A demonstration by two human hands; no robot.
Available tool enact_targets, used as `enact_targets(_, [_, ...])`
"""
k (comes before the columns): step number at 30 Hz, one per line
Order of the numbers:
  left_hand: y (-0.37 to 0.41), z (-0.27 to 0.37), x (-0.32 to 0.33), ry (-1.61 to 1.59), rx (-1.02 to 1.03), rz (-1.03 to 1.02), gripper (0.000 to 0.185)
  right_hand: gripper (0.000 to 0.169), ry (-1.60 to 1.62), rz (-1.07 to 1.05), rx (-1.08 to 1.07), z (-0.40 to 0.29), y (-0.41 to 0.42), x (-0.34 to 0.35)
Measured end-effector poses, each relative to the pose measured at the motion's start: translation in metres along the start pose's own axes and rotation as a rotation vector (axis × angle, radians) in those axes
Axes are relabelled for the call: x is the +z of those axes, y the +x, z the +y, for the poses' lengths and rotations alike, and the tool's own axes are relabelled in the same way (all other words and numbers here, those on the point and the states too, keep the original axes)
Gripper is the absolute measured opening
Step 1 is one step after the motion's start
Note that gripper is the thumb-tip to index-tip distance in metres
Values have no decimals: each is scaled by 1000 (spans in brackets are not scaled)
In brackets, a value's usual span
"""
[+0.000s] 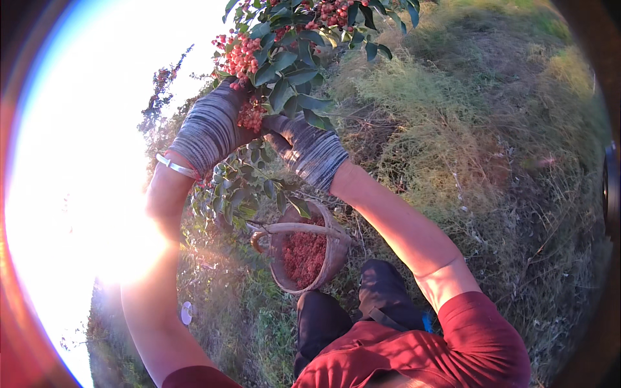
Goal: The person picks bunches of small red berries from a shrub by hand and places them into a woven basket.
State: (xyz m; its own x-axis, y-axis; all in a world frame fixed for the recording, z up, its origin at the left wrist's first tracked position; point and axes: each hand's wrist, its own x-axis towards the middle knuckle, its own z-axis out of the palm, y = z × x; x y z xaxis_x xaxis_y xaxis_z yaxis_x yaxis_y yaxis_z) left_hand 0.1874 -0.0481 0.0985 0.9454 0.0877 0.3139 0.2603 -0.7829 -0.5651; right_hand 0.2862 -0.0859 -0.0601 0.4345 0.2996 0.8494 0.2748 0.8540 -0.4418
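A leafy branch with clusters of small red berries (241, 56) hangs at the top of the head view. My left hand (213, 119), in a grey striped knit glove with a white band at the wrist, reaches up among the berries; its fingertips are hidden by leaves and fruit. Close to its right is my right hand (303, 145) in a matching glove, its fingertips at a lower berry cluster (251, 115) between the two hands. Whether either hand grips a stem cannot be seen. Below them, a woven basket (337, 247) with an arched handle holds many red berries.
Lower leafy twigs (242, 186) hang between my hands and the basket, some over its rim. Dry grass and feathery weeds (436, 131) cover the slope at right. My dark-trousered legs (322, 320) are just below the basket. Strong sun glare washes out the left side.
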Motion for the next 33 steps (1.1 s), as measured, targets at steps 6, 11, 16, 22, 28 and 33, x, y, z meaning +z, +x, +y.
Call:
enact_targets(6, [2,4,-9,-17,3,-96,57,20,-815,-26,-250,-7,0,-10])
enact_targets(11, [18,-14,-2,-22,32,-268,52,22,-863,-112,-80,-6,0,-7])
enact_targets(16, [13,-42,21,5,-11,-311,59,19,-835,-59,-186,-13,1,-1])
enact_targets(22, [2,-25,-15,-613,-155,-256,56,25,-769,-44,-80,30,21,-10])
enact_targets(28, [-34,-19,-3,-893,-319,24,40,24,-880,-168,-23,-9,20,13])
enact_targets(33, [-42,-19,2,-827,-317,307,33,17,-692,3,-5,-2,22,32])
